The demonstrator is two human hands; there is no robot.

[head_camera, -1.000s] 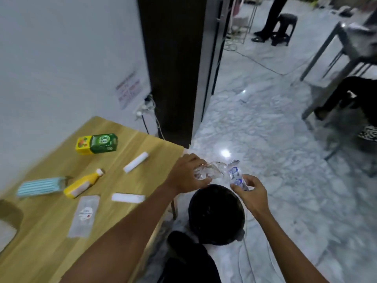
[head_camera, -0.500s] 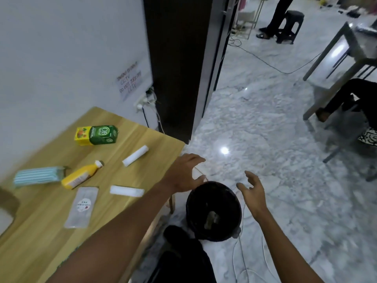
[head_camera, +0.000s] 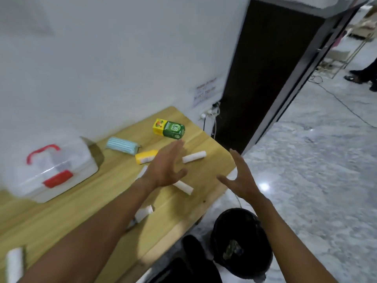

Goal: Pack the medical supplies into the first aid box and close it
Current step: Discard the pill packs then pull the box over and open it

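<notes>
A clear first aid box [head_camera: 49, 170] with a red handle and red latch stands shut on the left of the wooden table [head_camera: 81, 205]. Scattered on the table are a green and yellow carton [head_camera: 169, 128], a pack of blue face masks [head_camera: 121, 148], a yellow bottle [head_camera: 145, 157] and three white gauze rolls [head_camera: 193, 156], [head_camera: 183, 187], [head_camera: 143, 213]. Another white roll [head_camera: 13, 264] lies at the near left. My left hand [head_camera: 166, 167] hovers open over the middle of the table, partly hiding a flat packet. Above the table's right edge, my right hand [head_camera: 238, 178] is open and empty.
A black waste bin [head_camera: 242, 240] with some rubbish in it stands on the marble floor just right of the table. Behind the table is a white wall with a socket and cables [head_camera: 212, 113]. A dark door frame [head_camera: 271, 78] rises at the right.
The plastic wrapper held in both hands a second ago has been let go over the bin. Both hands have since swung back left, open, over the table, and the first aid box has come into view.
</notes>
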